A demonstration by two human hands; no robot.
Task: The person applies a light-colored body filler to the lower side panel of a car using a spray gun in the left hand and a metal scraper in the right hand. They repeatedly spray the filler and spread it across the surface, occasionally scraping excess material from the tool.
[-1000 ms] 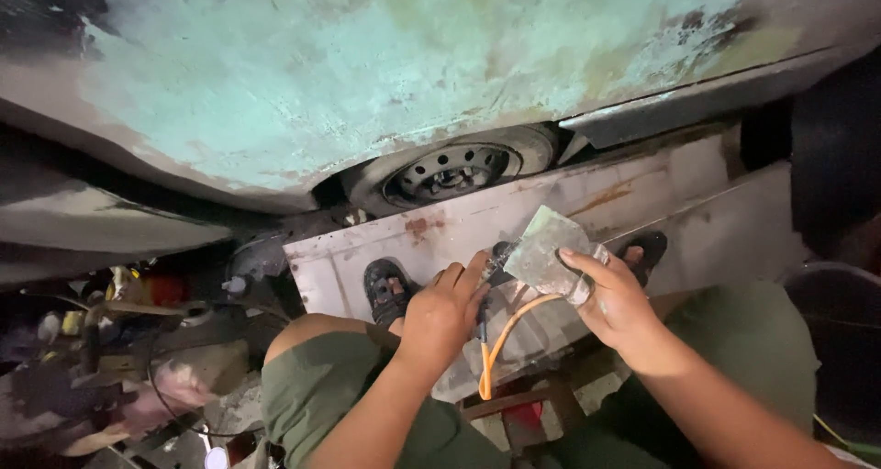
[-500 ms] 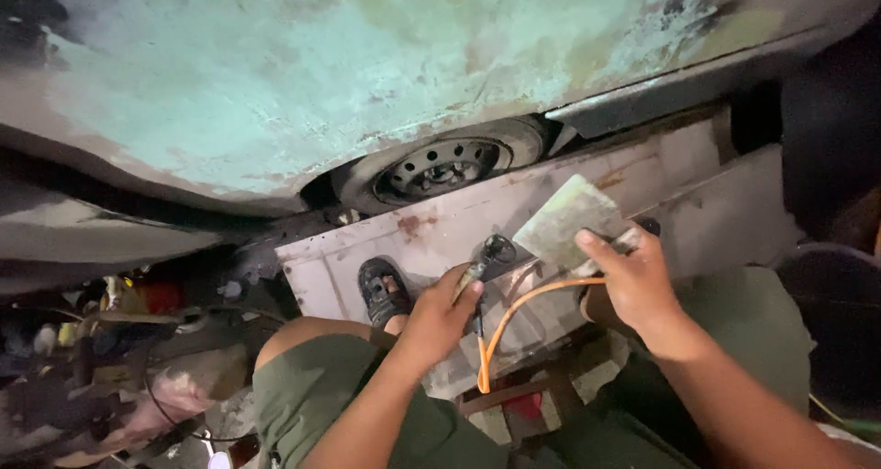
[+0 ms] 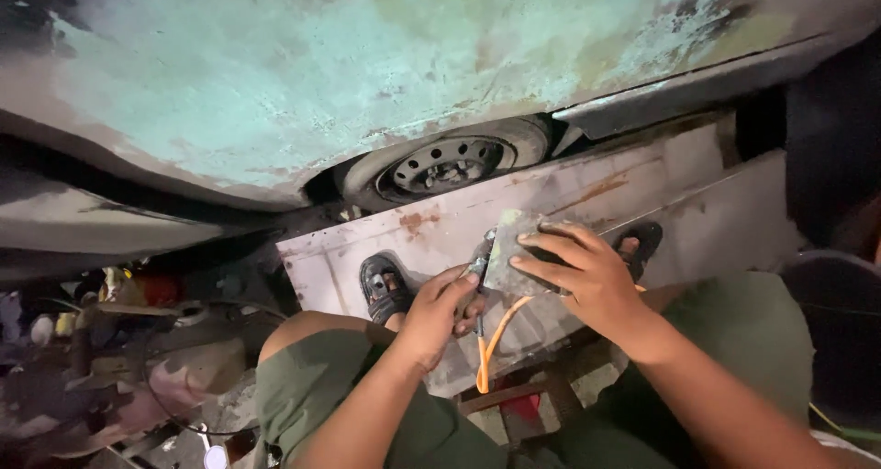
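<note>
- The right hand [image 3: 587,281] lay spread over a small, flat, grey-green rectangular piece of sheet metal [image 3: 507,260], fingers arched across its top and thumb tucked beneath, so its grip was closed on that piece.
- The piece sat tilted against the long, pale, rust-stained metal panel [image 3: 569,203] that leaned below the patchy green car body [image 3: 367,65], just beside the spare steel wheel [image 3: 445,164].
- The left hand [image 3: 439,311] was curled tight round a thin dark tool [image 3: 481,272] with an orange cable [image 3: 494,345] trailing down from it; the tool's tip stood at the piece's left edge.
- I judged the small piece light and stiff, unlikely to bend under the fingers, though its cut edges looked raw and could bite.
- Its dusty face seemed likely to slide on the panel, so pinching two opposite edges looked safer than pressing flat.
- The cable looked soft and springy, apt to tug at the tool.
- Two dark sandalled feet [image 3: 384,288] rested on the panel.
</note>
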